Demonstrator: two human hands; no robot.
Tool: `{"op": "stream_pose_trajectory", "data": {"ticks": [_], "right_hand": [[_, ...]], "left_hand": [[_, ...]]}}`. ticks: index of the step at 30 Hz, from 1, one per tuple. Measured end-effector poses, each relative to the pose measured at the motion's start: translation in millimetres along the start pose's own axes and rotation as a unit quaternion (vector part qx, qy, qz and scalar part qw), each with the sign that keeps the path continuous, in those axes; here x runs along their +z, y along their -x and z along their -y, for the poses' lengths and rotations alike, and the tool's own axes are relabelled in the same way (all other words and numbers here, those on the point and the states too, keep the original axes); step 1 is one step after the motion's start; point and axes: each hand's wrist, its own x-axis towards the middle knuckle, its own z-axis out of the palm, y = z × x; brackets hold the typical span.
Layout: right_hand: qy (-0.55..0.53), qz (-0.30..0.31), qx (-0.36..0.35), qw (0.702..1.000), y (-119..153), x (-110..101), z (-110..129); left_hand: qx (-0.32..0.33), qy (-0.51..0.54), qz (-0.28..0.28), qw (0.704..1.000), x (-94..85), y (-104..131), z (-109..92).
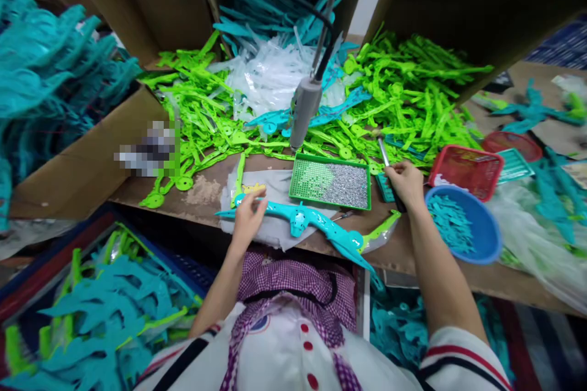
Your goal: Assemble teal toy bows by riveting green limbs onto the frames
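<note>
A long turquoise plastic part [300, 220] lies across a grey cloth [275, 235] at the bench's front edge, with green limbs [378, 232] by its ends. Over its left end is my left hand [248, 217], fingers curled and thumb near the fingertips; whatever they may pinch is too small to make out. My right hand [407, 183] is closed round a tool [383, 151] with a silver shaft, a tan tip and a dark handle. Between the hands, a green tray [330, 206] holds many small silver screws, heaped on its right side.
A grey electric screwdriver [306, 110] hangs above the tray. Green parts [413, 85] and clear plastic bags [270, 76] pile up behind. To the right are a blue bowl [493, 238] of small turquoise pieces and a red basket [468, 165]. Cardboard boxes [87, 156] flank the bench.
</note>
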Motion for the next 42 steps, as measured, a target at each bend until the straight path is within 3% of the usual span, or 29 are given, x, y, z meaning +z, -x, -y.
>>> {"op": "stream_pose_trajectory", "data": {"ticks": [3,5,9,14,18,28,34,39,42], "right_hand": [[-0.071,0.051,-0.039,0.995,40,-5,-3],[-0.028,0.077,-0.077,0.994,62,-4,-6],[0.059,0.076,-0.097,0.991,85,8,-12],[0.055,0.053,-0.07,0.995,78,17,-20],[0.064,0.072,-0.08,0.992,69,20,-29],[0.099,0.058,-0.092,0.989,61,26,-42],[0.155,0.065,-0.1,0.981,60,17,-36],[0.171,0.081,-0.124,0.974,77,2,-36],[0.175,0.094,-0.123,0.972,79,5,-35]], "left_hand": [[0.007,-0.05,0.051,0.997,41.4,-46,-9],[-0.002,-0.114,0.094,0.989,64.0,-69,-16],[-0.01,-0.215,0.139,0.967,86.7,-86,-31],[-0.004,-0.232,0.12,0.965,83.6,-79,-49],[-0.023,-0.249,0.129,0.96,78.4,-80,-57],[-0.059,-0.218,0.17,0.959,75.6,-86,-49],[-0.034,-0.216,0.196,0.956,67.6,-89,-52],[-0.016,-0.222,0.249,0.943,55.1,-84,-41],[0.001,-0.231,0.258,0.938,56.5,-92,-35]]}}
